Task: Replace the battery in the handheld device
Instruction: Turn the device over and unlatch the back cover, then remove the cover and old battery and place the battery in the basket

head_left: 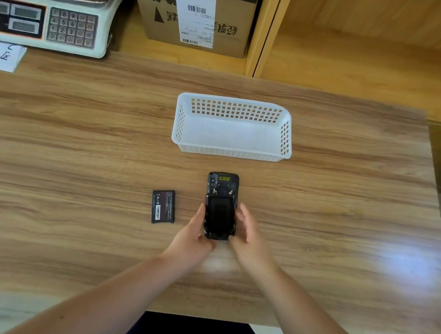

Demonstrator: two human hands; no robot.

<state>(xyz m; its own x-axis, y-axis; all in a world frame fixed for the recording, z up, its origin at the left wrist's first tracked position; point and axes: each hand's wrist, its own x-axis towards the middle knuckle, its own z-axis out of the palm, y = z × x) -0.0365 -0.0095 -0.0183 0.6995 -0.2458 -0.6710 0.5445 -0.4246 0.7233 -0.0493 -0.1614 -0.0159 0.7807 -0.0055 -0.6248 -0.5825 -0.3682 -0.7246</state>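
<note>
Right at the near edge of the wooden table (322, 213), both bare forearms reach forward and meet on the handheld device (220, 204). It lies back side up, long axis pointing away from the person, and its lower half carries a black cover panel (218, 217). The left hand (193, 235) cups the device's left edge, fingers curled along the side and touching it. The right hand (248, 235) comes in on the other side, fingers partly spread and curved toward the right edge; whether they press the casing or sit just off it is hard to tell through the blur. Just left of the device, apart from it and flat on the table, lies a loose black battery (163, 206), label side up. Further out, straight beyond the device, stands a white plastic basket (228, 155) with perforated walls. Far left, at the back of the table, sits a weighing scale (42, 20) with its keypad facing the person, a white paper note (5, 56) just in front of it. Beyond that, a cardboard box (193, 10) bearing a barcode label stands on the shelf.
</note>
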